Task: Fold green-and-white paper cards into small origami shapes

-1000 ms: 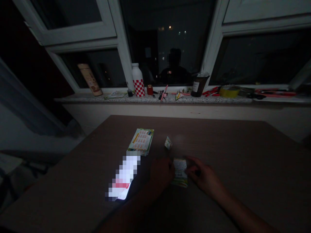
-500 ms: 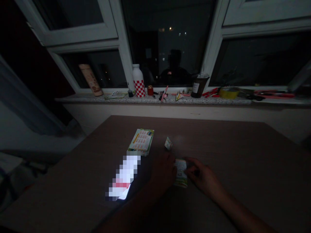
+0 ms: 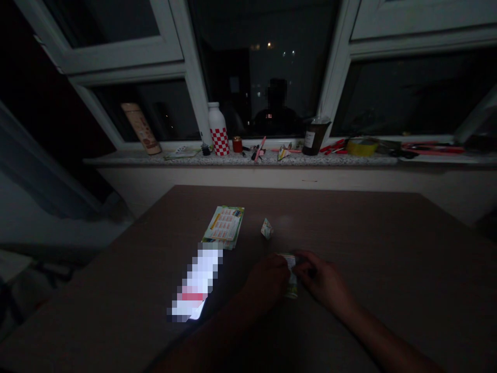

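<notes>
A small printed sheet of paper (image 3: 292,291) with green edges lies on the table between my hands, folded narrow. My left hand (image 3: 267,280) covers its left part, fingers curled down onto it. At the sheet's right edge, my right hand (image 3: 324,282) pinches with thumb and index finger. Just beyond them stands a little folded paper piece (image 3: 266,229) with a pointed top. Farther left is a stack of printed sheets (image 3: 224,225), touching or nearly touching a lit phone (image 3: 200,280) whose screen is blurred out.
The brown table (image 3: 368,228) reaches to a wall below a stone windowsill (image 3: 248,161). On the sill stand a tan tumbler (image 3: 142,129), a red-checked white bottle (image 3: 218,129), a small red jar (image 3: 237,144), a dark drink cup (image 3: 315,137) and yellow tape (image 3: 361,148). The room is dim.
My left hand has slid rightward over the sheet, covering more of it. My right hand stays at the right edge. The whole view has shifted slightly.
</notes>
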Demonstrator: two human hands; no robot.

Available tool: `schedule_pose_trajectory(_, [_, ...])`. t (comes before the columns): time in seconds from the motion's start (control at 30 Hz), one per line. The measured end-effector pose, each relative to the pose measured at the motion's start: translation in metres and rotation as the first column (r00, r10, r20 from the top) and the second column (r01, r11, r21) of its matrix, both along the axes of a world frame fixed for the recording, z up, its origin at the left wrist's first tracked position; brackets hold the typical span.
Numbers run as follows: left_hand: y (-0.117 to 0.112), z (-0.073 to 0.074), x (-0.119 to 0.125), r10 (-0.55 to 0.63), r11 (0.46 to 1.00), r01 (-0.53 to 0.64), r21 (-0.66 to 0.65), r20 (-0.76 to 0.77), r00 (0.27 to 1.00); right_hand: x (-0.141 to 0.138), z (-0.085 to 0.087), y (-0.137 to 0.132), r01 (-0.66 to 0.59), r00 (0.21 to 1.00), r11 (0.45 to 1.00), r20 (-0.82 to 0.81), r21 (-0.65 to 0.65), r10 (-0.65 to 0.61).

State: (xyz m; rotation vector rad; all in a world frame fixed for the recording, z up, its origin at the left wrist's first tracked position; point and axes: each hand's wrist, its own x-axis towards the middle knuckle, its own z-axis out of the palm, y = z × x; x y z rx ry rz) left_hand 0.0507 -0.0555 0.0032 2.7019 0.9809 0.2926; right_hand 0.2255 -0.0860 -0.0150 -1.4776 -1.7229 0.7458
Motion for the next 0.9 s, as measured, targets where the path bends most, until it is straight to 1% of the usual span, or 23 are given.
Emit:
schedule_pose_trajectory(0.13, [0.001, -0.002, 0.000, -0.018, 1.000, 0.018, 0.000, 0.014, 1.000, 0.000, -0.001, 0.005, 0.030, 0.999, 1.000, 0.022, -0.001, -0.030])
schedule_pose_trajectory(0.3, [0.002, -0.006, 0.000, -0.024, 0.998, 0.024, 0.051, -0.010, 1.000, -0.001, 0.000, 0.011, 0.051, 0.995, 0.998, 0.080, 0.036, -0.053])
schedule_pose_trajectory(0.47, [0.000, -0.005, 0.001, -0.016, 0.996, 0.015, 0.088, 0.003, 1.000, -0.001, 0.001, 0.016, 0.072, 0.992, 0.994, 0.094, 0.077, -0.079])
schedule_pose_trajectory(0.63, [0.001, -0.005, 0.001, -0.021, 0.996, 0.020, 0.091, 0.009, 1.000, 0.000, -0.001, 0.018, 0.087, 0.981, 0.992, 0.164, 0.094, -0.102])
schedule_pose_trajectory(0.77, [0.001, -0.007, 0.000, -0.021, 0.994, 0.017, 0.109, 0.033, 0.999, 0.001, 0.001, 0.017, 0.060, 0.980, 0.994, 0.182, 0.087, -0.075])
schedule_pose_trajectory(0.9, [0.001, -0.010, 0.000, -0.022, 0.995, 0.018, 0.101, 0.036, 0.999, 0.006, 0.005, 0.015, 0.003, 0.987, 0.999, 0.159, 0.041, -0.010])
